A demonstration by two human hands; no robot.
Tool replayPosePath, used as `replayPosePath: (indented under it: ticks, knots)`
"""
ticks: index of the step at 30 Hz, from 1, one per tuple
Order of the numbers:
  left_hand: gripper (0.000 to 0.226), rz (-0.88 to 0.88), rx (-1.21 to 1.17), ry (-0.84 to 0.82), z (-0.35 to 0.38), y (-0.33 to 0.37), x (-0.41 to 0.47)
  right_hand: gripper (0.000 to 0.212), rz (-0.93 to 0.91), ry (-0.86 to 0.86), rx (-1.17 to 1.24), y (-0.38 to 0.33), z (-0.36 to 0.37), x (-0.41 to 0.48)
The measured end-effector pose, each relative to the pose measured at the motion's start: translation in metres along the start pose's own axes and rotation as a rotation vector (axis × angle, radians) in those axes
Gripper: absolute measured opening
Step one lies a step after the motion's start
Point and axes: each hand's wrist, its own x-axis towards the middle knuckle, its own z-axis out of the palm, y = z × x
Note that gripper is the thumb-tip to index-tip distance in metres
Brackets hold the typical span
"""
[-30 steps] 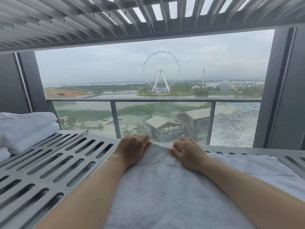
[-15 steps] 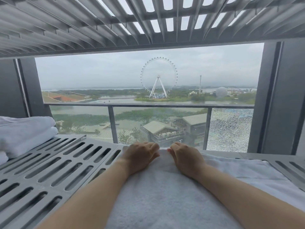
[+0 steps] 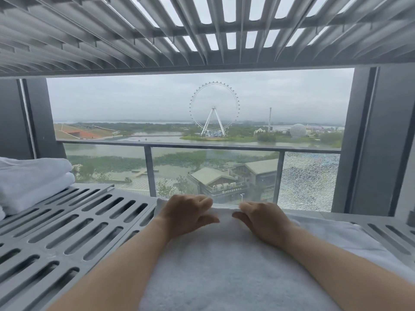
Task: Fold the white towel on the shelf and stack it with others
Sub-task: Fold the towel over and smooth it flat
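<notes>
At the shelf's [image 3: 74, 230] far edge, the left hand [image 3: 186, 217] and right hand [image 3: 261, 217] each pinch the white towel's [image 3: 215, 272] edge; folding barely begun; the folded stack [image 3: 31, 180] waits at the left edge.

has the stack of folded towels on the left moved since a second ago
No. The folded stack sits at the same spot on the slotted shelf; only the camera tilted.

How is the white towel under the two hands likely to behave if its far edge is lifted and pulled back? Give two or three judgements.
The towel would probably flop and drape, since it already sags over the shelf edge. Its thick pile suggests some weight and grip, so sliding seems unlikely. The left hand and right hand pinching its edge suggest it bunches easily.
</notes>
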Motion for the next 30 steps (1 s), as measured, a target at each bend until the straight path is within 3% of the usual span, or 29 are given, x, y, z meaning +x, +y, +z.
replayPosePath:
  ticks: [2,12,16,20,26,30]
  knots:
    - [0.048,0.021,0.027,-0.011,0.000,-0.001,-0.001,0.037,-0.023,0.029,-0.017,0.000,0.001,0.000]
    - [0.038,-0.009,0.157,0.102,-0.029,-0.017,0.011,0.043,0.015,-0.058,-0.109,0.035,-0.033,-0.031]
    - [0.040,0.006,0.109,-0.106,-0.022,-0.029,0.011,0.030,-0.125,-0.006,-0.246,0.045,-0.046,-0.039]
    - [0.045,0.010,0.128,-0.239,-0.007,-0.022,0.013,0.034,-0.032,-0.105,-0.301,0.041,-0.034,-0.032]
    - [0.050,-0.081,-0.201,-0.427,0.021,0.042,0.053,0.033,0.023,-0.093,-0.260,0.040,-0.021,-0.030]
    - [0.035,-0.118,-0.329,-0.322,0.037,0.073,0.067,0.024,-0.008,-0.060,-0.186,0.045,-0.018,-0.035]
